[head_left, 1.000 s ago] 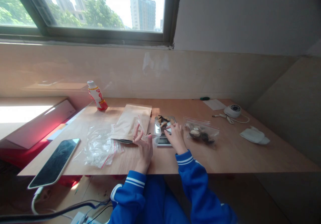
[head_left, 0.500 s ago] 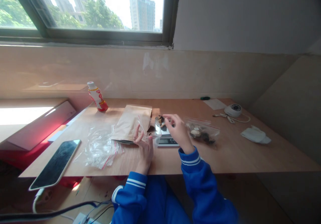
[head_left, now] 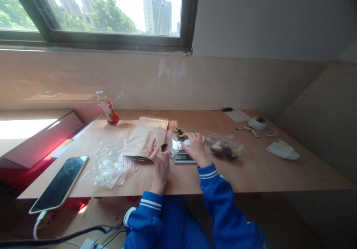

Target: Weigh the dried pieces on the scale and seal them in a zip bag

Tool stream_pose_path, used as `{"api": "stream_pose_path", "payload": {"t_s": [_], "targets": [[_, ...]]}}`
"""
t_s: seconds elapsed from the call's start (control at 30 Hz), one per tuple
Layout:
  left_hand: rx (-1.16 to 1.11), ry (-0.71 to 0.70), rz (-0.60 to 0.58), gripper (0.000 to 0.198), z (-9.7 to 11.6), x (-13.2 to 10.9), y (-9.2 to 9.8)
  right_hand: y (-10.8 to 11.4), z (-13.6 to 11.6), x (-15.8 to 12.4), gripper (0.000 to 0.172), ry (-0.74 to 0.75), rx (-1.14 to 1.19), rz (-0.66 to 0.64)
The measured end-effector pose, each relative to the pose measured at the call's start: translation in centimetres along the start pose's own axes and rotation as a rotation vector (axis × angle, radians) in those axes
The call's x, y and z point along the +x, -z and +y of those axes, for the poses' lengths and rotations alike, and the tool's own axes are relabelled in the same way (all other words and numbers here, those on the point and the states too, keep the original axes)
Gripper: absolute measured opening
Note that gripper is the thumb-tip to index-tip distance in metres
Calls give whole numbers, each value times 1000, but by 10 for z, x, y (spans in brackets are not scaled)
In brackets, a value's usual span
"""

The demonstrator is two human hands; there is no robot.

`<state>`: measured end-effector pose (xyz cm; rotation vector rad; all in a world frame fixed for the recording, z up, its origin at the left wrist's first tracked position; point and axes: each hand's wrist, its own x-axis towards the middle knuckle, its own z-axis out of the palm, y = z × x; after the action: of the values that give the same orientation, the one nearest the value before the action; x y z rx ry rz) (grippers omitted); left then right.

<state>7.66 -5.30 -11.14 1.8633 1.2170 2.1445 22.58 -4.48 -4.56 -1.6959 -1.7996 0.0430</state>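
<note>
One wide window (head_left: 111,42) with a dark frame is cut off by the top of my view, above a glossy beige tiled wall (head_left: 223,85). Below it runs my plywood table (head_left: 259,178). On it lie a smartphone (head_left: 58,184), a crumpled clear plastic bag (head_left: 111,165) with a red seal strip, and a kraft paper envelope (head_left: 146,137). Further off stands a plastic drink bottle (head_left: 107,109) with a red-and-white label; its writing is too small for me to read.

My blue sleeves (head_left: 223,200) have white stripes. My right hand (head_left: 195,148) is over a small digital scale (head_left: 182,157), its fingers (head_left: 189,137) close together and reaching toward dark dried pieces (head_left: 180,133) on the shiny weighing plate. I cannot tell if they grip anything, and the display's digits are unreadable. Just right of the scale lies a zip bag of dried mushrooms (head_left: 224,148).

My left hand (head_left: 160,165) is just left of the scale, with its fingers (head_left: 152,146) spread. A small clear bag (head_left: 157,139) stands at my fingertips, a dark piece inside it, but I cannot tell if I am pinching it.
</note>
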Motion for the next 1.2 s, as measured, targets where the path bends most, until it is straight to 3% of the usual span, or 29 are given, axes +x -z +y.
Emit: {"api": "stream_pose_path", "payload": {"t_s": [0.1, 0.17, 0.2, 0.27, 0.37, 0.5, 0.6, 0.7, 0.9, 1.1, 1.13, 1.2], "targets": [[-9, -15, -7, 23, -1, -1, 0, 20, -17, 4, 38, -62, 227, 331], [-10, -23, -16, 23, -1, -1, 0, 32, -32, 5, 42, -65, 376, 479], [-10, -23, -19, 23, -1, -1, 1, 37, -40, 5, 41, -46, 416, 480], [-7, -23, -19, 23, 1, 0, 1, 44, -52, 4, 37, 25, 414, 364], [13, -4, 11, 24, 4, 1, 1, 41, -51, 3, 34, 85, 376, 233], [-7, 46, 51, 24, 4, 2, 0, 12, -13, 8, 33, -50, 300, 276], [-26, 65, 61, 26, 2, 2, -2, -15, 18, 9, 32, -126, 40, 126], [-26, 101, 71, 28, 0, 0, -3, -30, 32, 7, 32, -196, -99, 45], [-48, 91, 72, 25, -3, -1, -4, -24, 32, 6, 24, -286, -32, 158], [-19, 35, 83, 22, 1, 3, -3, 11, -7, 8, 36, -178, 356, 674], [-24, 32, 86, 23, 2, 3, -4, 17, -18, 7, 36, -140, 364, 701], [-35, 35, 86, 23, 3, 3, -4, 26, -38, 4, 33, 12, 335, 581]]}}
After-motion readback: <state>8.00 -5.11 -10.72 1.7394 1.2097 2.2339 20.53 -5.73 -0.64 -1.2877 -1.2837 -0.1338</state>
